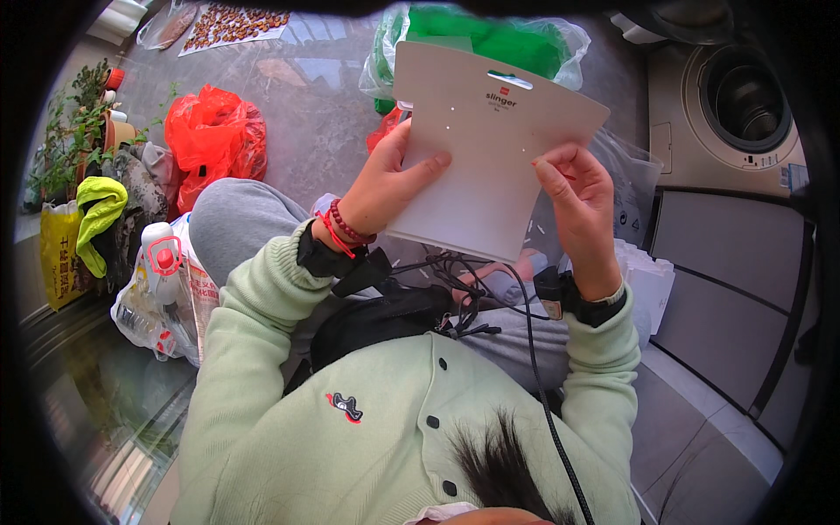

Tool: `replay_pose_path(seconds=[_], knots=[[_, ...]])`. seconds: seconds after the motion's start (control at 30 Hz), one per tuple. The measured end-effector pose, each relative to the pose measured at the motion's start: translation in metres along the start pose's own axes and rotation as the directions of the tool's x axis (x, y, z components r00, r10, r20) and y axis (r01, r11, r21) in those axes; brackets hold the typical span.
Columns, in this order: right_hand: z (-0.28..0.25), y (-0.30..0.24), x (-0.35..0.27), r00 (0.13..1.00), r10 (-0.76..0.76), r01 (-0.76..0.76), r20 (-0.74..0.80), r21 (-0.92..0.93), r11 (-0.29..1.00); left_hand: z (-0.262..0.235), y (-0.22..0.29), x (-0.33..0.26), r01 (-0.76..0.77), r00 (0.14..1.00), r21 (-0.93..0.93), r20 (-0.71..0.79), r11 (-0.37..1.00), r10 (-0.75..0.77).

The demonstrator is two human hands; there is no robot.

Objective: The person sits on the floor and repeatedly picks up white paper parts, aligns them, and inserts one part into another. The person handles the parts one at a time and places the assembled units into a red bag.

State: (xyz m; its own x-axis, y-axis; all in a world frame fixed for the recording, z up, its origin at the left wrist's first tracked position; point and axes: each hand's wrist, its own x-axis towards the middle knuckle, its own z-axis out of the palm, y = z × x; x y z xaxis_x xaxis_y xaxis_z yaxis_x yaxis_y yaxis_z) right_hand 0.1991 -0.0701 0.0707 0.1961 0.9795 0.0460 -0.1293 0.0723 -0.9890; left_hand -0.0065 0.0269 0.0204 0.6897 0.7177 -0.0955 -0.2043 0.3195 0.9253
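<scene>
A white display card [486, 175] with a wide top and a hang slot is raised in front of me. Its lower edge looks doubled, as if more than one layer is there. My left hand [394, 184] grips its left side, thumb on the front face. At the right edge, my right hand [575, 197] is closed in a pinch with thumb and forefinger. A tiny red bit shows at those fingertips, too small to name. Small holes dot the card's front. Behind the card's top lies a clear bag with green contents [516, 44].
White cards [646, 284] stand beside my right forearm. Black cables [468, 284] cross my lap. A red plastic bag [214, 140], a white bottle [162, 254] and potted plants [70, 144] are on the left. A front-loading washing machine [691, 144] stands at the right.
</scene>
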Motion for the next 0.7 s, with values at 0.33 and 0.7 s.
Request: replay_pose_path(seconds=[0.33,0.7], knots=[[-0.009,0.000,0.004,0.996,-0.056,0.079,0.074,-0.376,0.923,0.000,0.001,0.000,-0.002,1.000,0.043,0.023,0.999,0.001],[-0.022,-0.003,0.005,0.983,-0.047,-0.021,-0.179,-0.361,0.932,0.000,0.001,0.003,-0.166,0.986,0.321,0.023,0.932,0.167]])
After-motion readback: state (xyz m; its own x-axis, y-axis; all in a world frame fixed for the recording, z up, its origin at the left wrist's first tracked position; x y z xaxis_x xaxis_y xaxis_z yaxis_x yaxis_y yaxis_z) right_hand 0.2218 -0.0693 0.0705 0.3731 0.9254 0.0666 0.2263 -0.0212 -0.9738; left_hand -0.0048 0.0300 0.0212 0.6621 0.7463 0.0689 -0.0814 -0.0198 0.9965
